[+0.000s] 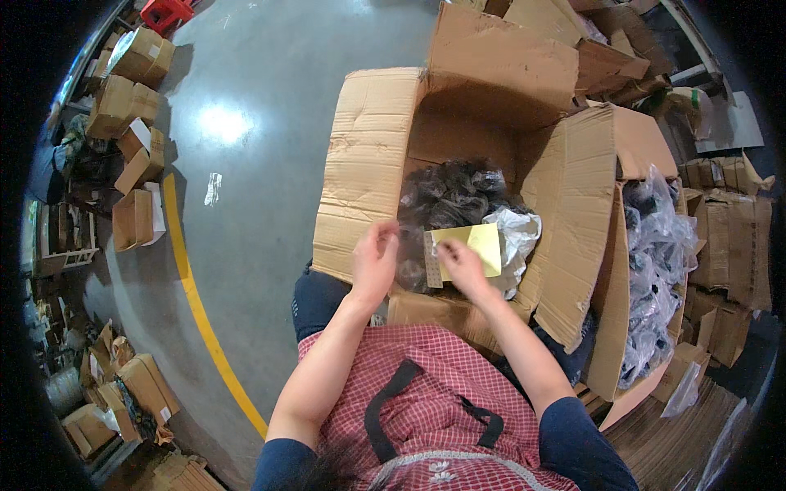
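Observation:
A large open cardboard box (pixel 367 176) stands before me, with dark plastic-wrapped items (pixel 458 192) inside. Near its front lies a pale yellow sheet or pad (pixel 489 248), beside a narrow light strip (pixel 433 266) with rows of small marks. Over the yellow sheet is my right hand (pixel 463 268), fingertips drawn together in a pinch; whatever they hold is too small or blurred to make out. My left hand (pixel 376 260) is at the box's left edge, fingers curled, close to clear plastic (pixel 412 266); what it grips is hidden. White plastic (pixel 517 241) lies right of the sheet.
A second carton (pixel 614 327) filled with clear plastic bags (pixel 651 286) stands close on the right. Flattened cardboard (pixel 729 245) is stacked farther right. Along the left, beyond a yellow floor line (pixel 196 307), are several boxes (pixel 123 106) and shelving. A red stool (pixel 166 12) is far off.

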`<move>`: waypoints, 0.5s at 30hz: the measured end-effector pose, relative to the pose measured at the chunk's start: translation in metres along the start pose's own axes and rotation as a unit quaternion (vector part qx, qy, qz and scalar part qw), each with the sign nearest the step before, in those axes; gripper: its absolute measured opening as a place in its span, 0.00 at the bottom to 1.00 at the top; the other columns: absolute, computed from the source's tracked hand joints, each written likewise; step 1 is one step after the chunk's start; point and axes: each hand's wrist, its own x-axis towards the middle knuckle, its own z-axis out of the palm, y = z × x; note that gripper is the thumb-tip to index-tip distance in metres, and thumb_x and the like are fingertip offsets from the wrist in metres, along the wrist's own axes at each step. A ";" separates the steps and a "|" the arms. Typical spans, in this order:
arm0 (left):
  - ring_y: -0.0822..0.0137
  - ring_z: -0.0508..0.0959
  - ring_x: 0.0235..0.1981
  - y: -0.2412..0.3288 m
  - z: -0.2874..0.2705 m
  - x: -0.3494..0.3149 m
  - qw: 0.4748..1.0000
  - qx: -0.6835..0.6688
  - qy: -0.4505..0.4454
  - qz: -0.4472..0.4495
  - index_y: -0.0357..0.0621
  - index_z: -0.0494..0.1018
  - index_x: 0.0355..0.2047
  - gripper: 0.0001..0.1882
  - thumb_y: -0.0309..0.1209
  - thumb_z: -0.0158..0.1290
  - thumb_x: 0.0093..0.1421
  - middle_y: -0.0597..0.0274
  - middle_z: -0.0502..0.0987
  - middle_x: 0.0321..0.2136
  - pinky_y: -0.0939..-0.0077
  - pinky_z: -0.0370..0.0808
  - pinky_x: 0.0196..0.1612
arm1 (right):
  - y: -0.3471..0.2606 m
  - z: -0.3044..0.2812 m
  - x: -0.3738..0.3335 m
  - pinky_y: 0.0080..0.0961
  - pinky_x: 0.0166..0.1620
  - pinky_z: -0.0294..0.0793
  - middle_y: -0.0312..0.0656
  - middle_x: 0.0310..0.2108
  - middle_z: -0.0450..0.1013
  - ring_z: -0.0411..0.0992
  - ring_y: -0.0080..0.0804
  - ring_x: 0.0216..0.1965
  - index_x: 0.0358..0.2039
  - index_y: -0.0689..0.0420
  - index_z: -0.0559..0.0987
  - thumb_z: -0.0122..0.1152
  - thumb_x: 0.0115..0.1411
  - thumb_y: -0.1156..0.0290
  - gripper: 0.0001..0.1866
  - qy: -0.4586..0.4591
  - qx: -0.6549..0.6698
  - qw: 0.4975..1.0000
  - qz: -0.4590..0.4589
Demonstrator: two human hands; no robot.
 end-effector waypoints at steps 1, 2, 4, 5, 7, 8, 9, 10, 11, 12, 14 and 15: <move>0.70 0.76 0.45 -0.008 -0.002 0.005 1.000 -0.027 -0.003 -0.005 0.36 0.73 0.50 0.13 0.23 0.51 0.65 0.59 0.77 0.43 0.74 0.73 0.51 | -0.005 -0.013 0.016 0.29 0.44 0.77 0.46 0.44 0.78 0.76 0.31 0.42 0.47 0.58 0.78 0.62 0.64 0.60 0.17 0.057 -0.009 0.998 -0.014; 0.69 0.75 0.45 -0.012 0.001 0.007 0.999 -0.037 0.014 -0.007 0.36 0.72 0.50 0.14 0.23 0.51 0.65 0.59 0.76 0.44 0.74 0.73 0.51 | -0.002 -0.030 0.037 0.29 0.42 0.76 0.45 0.43 0.76 0.76 0.32 0.39 0.46 0.56 0.78 0.63 0.62 0.65 0.14 0.112 0.032 0.992 -0.047; 0.69 0.74 0.46 -0.009 0.004 0.010 0.998 -0.054 0.044 -0.007 0.36 0.71 0.52 0.15 0.23 0.51 0.65 0.59 0.75 0.47 0.73 0.73 0.51 | 0.023 -0.066 0.090 0.34 0.51 0.74 0.46 0.47 0.70 0.73 0.42 0.47 0.48 0.55 0.77 0.67 0.48 0.76 0.23 0.223 -0.134 0.957 -0.125; 0.68 0.73 0.46 -0.010 0.007 0.013 0.998 -0.042 0.036 -0.041 0.38 0.70 0.53 0.18 0.23 0.52 0.63 0.59 0.73 0.48 0.73 0.72 0.51 | 0.029 -0.082 0.112 0.39 0.57 0.70 0.50 0.50 0.68 0.69 0.48 0.54 0.50 0.54 0.77 0.65 0.43 0.79 0.28 0.272 -0.182 0.933 -0.151; 0.66 0.74 0.46 0.004 0.004 0.015 0.998 0.051 0.023 -0.003 0.39 0.70 0.53 0.19 0.22 0.54 0.60 0.58 0.73 0.45 0.72 0.73 0.51 | 0.034 -0.104 0.143 0.40 0.60 0.67 0.51 0.55 0.66 0.67 0.53 0.56 0.56 0.53 0.76 0.64 0.43 0.79 0.34 0.198 -0.213 0.954 -0.074; 0.65 0.74 0.45 0.009 0.004 0.017 0.995 0.098 0.017 0.017 0.40 0.70 0.53 0.20 0.21 0.54 0.59 0.58 0.72 0.44 0.72 0.73 0.50 | 0.042 -0.110 0.161 0.37 0.60 0.69 0.51 0.53 0.70 0.69 0.51 0.55 0.55 0.52 0.76 0.66 0.42 0.80 0.34 0.173 -0.222 0.957 -0.066; 0.62 0.75 0.44 0.011 0.006 0.023 0.992 0.111 0.015 0.053 0.41 0.73 0.49 0.19 0.20 0.56 0.56 0.58 0.72 0.40 0.71 0.74 0.48 | 0.091 -0.114 0.194 0.36 0.60 0.69 0.51 0.52 0.72 0.70 0.52 0.55 0.56 0.53 0.76 0.67 0.43 0.78 0.34 0.107 -0.115 0.988 -0.003; 0.62 0.75 0.44 0.009 0.004 0.024 0.994 0.102 -0.005 0.045 0.41 0.75 0.48 0.17 0.20 0.56 0.56 0.58 0.72 0.41 0.71 0.75 0.48 | 0.097 -0.105 0.206 0.34 0.58 0.70 0.52 0.49 0.75 0.72 0.50 0.53 0.55 0.54 0.78 0.71 0.45 0.73 0.32 0.031 -0.016 0.999 0.029; 0.63 0.76 0.44 0.008 0.001 0.025 0.995 0.090 -0.028 0.039 0.41 0.76 0.46 0.16 0.21 0.56 0.56 0.58 0.73 0.41 0.71 0.75 0.47 | 0.102 -0.100 0.216 0.32 0.57 0.71 0.52 0.46 0.79 0.75 0.49 0.50 0.54 0.55 0.79 0.74 0.47 0.68 0.30 -0.034 0.076 0.994 0.074; 0.63 0.76 0.43 0.007 -0.001 0.024 0.995 0.080 -0.047 0.031 0.41 0.77 0.44 0.14 0.21 0.56 0.56 0.59 0.73 0.41 0.71 0.75 0.47 | 0.098 -0.089 0.218 0.31 0.56 0.72 0.52 0.45 0.79 0.76 0.47 0.49 0.53 0.55 0.80 0.75 0.46 0.66 0.30 -0.008 -0.035 0.997 0.075; 0.63 0.77 0.43 0.009 -0.003 0.024 0.996 0.078 -0.041 0.018 0.42 0.78 0.41 0.12 0.21 0.56 0.56 0.59 0.74 0.41 0.71 0.75 0.47 | 0.092 -0.074 0.218 0.29 0.53 0.73 0.51 0.43 0.80 0.77 0.44 0.47 0.50 0.55 0.82 0.77 0.45 0.61 0.30 0.052 -0.254 0.963 0.074; 0.63 0.77 0.43 0.009 -0.006 0.018 0.996 0.079 -0.029 0.005 0.42 0.79 0.40 0.11 0.21 0.56 0.56 0.59 0.74 0.41 0.72 0.75 0.46 | 0.067 -0.073 0.207 0.28 0.51 0.74 0.49 0.41 0.81 0.79 0.40 0.44 0.47 0.55 0.84 0.79 0.44 0.57 0.29 0.052 -0.248 0.967 0.042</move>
